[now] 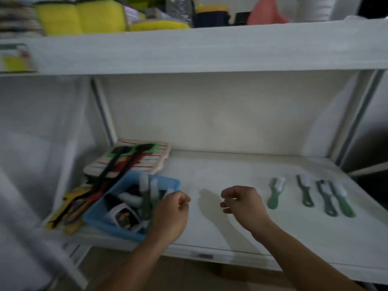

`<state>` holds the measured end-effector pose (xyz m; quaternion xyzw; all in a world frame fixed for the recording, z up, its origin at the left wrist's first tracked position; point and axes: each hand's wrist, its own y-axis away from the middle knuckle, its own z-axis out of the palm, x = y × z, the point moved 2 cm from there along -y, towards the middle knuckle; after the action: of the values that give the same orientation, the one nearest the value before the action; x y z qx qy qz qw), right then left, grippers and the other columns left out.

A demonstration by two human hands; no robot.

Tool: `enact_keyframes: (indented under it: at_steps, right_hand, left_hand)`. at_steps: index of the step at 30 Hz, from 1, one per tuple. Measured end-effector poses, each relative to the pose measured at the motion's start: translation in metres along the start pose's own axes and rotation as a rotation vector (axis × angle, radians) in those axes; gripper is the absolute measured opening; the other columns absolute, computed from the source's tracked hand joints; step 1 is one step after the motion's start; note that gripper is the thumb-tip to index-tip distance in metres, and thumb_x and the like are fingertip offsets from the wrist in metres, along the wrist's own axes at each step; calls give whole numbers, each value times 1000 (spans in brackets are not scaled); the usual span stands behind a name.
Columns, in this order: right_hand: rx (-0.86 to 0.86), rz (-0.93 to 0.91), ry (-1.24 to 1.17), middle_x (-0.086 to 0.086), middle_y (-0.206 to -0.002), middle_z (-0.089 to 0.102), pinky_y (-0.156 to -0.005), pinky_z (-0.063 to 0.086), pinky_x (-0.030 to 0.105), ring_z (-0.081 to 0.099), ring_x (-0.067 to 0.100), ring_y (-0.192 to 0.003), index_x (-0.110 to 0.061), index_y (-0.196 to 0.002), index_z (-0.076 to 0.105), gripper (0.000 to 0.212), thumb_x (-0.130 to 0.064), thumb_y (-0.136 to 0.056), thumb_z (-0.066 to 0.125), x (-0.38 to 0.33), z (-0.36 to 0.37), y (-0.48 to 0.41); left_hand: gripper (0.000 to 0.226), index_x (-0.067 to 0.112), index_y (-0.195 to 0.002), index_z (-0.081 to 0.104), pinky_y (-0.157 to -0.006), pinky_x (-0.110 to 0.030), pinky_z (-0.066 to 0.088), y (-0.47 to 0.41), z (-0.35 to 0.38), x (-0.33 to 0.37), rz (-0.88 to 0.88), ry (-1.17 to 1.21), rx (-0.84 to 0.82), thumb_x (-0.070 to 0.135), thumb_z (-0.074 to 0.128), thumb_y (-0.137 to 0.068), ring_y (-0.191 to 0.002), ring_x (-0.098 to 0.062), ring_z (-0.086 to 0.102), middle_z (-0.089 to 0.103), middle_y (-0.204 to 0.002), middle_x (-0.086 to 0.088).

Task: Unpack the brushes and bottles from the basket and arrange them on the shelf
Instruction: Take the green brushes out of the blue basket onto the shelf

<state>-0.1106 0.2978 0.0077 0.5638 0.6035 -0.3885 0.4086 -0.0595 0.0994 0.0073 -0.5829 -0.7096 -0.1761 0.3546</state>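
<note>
A blue basket [128, 233] stands at the left of the white shelf [220, 171]. In it are several green brushes with white heads [144, 192] standing up and white bottles [126, 216]. My left hand [171, 215] is at the basket's right rim, its fingers curled around one green brush whose white head shows just above them. My right hand [244, 204] hovers over the shelf's middle, fingers loosely bent and apart, holding nothing. To its right several green brushes [275, 195] [304, 191] [327, 199] lie in a row on the shelf. The frame is blurred.
Behind the basket lies a striped pad [151, 162] with long black and red-handled tools [117, 171] across it. Yellow packets [69, 208] lie to the basket's left. The upper shelf [210, 49] holds yellow sponges [79, 17] and other items. Metal posts [105, 114] frame the shelf.
</note>
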Motion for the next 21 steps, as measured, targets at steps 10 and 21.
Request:
enact_keyframes:
  at_steps: [10,21]
  right_hand:
    - [-262,-286,730,13,-100,71,-73,52,33,65,31,-91,-12,-99,66,21,-17,-85,52,-64,165,-21]
    - [-154,-167,953,7,-112,66,-95,39,39,59,26,-108,-16,-110,58,25,-15,-86,57,-61,213,-45]
  left_hand:
    - [18,7,-84,62,-61,-33,56,-40,-62,-97,-315,-396,2,25,65,-82,-74,-24,68,70,-86,-14]
    - [23,3,-98,64,-66,-35,52,-73,-41,-111,-397,-265,52,20,59,-84,-77,-26,65,69,-99,-16]
